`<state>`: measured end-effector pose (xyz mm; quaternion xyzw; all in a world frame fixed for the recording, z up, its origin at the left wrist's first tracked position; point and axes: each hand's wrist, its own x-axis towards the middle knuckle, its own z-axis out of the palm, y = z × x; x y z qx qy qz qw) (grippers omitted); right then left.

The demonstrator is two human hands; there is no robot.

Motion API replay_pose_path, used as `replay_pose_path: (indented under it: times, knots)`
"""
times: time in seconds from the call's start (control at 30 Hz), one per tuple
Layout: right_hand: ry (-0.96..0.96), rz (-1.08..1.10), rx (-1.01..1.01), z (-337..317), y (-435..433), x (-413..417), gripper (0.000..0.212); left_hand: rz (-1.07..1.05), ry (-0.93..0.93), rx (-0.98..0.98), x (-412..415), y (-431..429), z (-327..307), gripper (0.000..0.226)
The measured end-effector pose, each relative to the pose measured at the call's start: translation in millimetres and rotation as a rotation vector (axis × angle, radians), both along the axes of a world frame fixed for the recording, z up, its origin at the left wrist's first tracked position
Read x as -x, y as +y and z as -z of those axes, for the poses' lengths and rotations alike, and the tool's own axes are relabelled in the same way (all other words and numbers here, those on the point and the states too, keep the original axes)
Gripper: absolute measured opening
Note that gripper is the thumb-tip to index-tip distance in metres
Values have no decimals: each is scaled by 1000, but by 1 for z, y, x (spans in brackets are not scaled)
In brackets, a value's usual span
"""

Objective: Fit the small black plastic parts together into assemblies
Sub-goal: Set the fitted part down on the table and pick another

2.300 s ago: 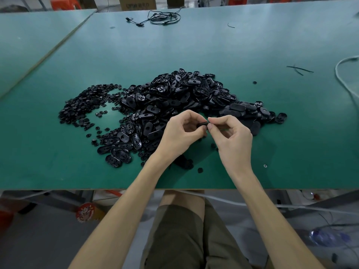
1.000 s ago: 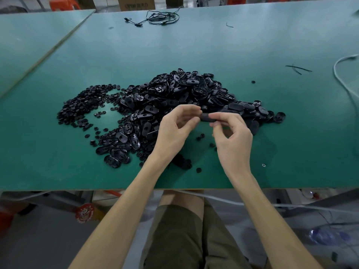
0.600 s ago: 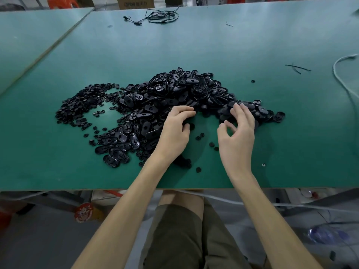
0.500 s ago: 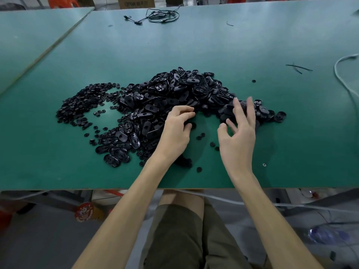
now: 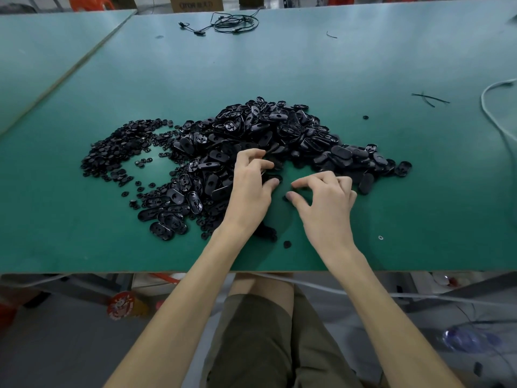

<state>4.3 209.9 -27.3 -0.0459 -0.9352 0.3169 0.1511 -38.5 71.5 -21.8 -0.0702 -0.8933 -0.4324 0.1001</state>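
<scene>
**Hands at the near edge of the parts heap**

The oval black parts (image 5: 268, 130) lie in a heap mid-table. It runs from centre out to your right, w/ a thinner tail down toward you on the left. The small round parts (image 5: 117, 147) make a flatter scatter just left of the heap, touching it at the far side.

Your L hand (image 5: 249, 191) sits on the heap's near edge, palm down, fingers curled onto the ovals. The thumb tip touches a dark oval piece (image 5: 279, 179). Can't tell whether the fingers actually clamp it or only rest on it.

Your R hand (image 5: 327, 205) is just beside it, over bare table (image 5: 84, 233) btwn the two arms of the heap. Its fingers are bent claw-like w/ tips down. Thumb and forefinger are apart, nothing seen held btwn them. A tiny dark bit sits by the thumb tip, too small to identify.

Near your L wrist lies a loose round piece (image 5: 287, 244), and a pale ring (image 5: 380, 237) lies right of your R forearm.

Further out: thin black strips (image 5: 430, 98) far right, a white cable (image 5: 488, 107) at the right edge, a coiled black cable (image 5: 235, 23) at the far side. A cardboard box (image 5: 195, 2) stands beyond the table.
</scene>
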Motion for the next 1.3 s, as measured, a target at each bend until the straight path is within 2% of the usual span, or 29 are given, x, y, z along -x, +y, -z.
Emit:
replay_pose_path:
  times: [0.17, 0.3, 0.5, 0.6, 0.9, 1.17, 1.3]
  knots:
    - [-22, 4, 36, 0, 0, 0, 12, 4, 13, 52, -1, 0, 0, 12]
    - [-19, -17, 72, 0, 2, 1, 9, -5, 24, 34, -1, 1, -1, 17]
    - [71, -65, 351, -4, 4, -3, 8, -15, 104, -113, -1, -2, 0, 19]
    - [76, -88, 468, -6, 4, -3, 12, 2, 73, -225, -2, -2, 0, 23]
    - [134, -140, 487, -8, 4, -3, 9, 130, 16, -213, -2, -2, -2, 18]
    - [123, -107, 540, -7, 6, -2, 20, 189, 11, -162, -7, 1, -6, 29]
    - [145, -81, 524, -7, 8, -1, 12, 188, 22, -175, -8, 1, -9, 28]
